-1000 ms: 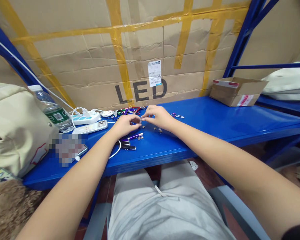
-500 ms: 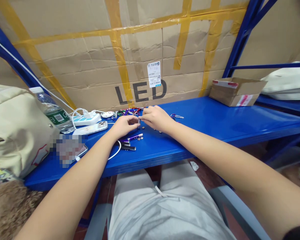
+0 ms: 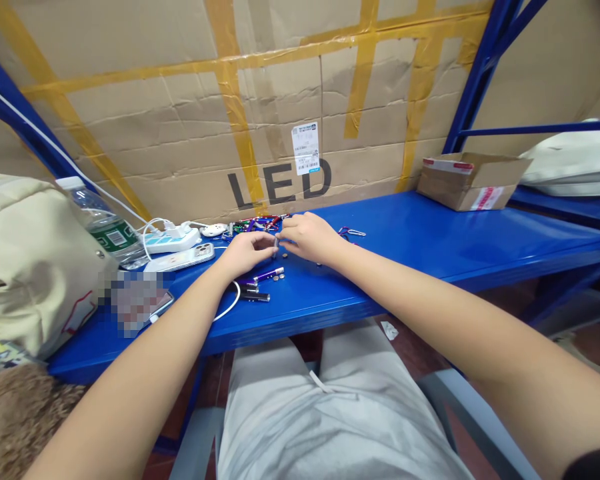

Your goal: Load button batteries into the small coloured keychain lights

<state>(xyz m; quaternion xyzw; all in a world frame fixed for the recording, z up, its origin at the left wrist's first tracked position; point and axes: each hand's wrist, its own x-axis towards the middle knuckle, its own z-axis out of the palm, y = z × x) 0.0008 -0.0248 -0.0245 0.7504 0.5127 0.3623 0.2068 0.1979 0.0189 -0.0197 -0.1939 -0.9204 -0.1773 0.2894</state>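
Between thumb and fingers, my left hand (image 3: 251, 253) pinches a small silvery cylinder (image 3: 275, 249) held upright. Right beside it, my right hand (image 3: 311, 237) has its fingertips together at the cylinder's upper end; whatever they hold is too small to make out. Small round cells (image 3: 279, 277) lie on the blue table (image 3: 400, 233) in front of the hands. A purple tube (image 3: 269, 274) and black tubes (image 3: 255, 296) rest nearer the front edge. Behind the hands is a pile of colourful metal tubes and clips (image 3: 260, 223).
At the left are a cream bag (image 3: 35, 260), a water bottle (image 3: 105, 223), a power strip (image 3: 173, 237), a phone (image 3: 180, 257) and a white cable (image 3: 230, 305). An open carton (image 3: 473, 181) stands at the back right; a carabiner (image 3: 353, 232) lies behind my right wrist.
The view has shifted slightly. My right hand's fingers have moved a little at the top of the cylinder, while my left hand keeps its grip.
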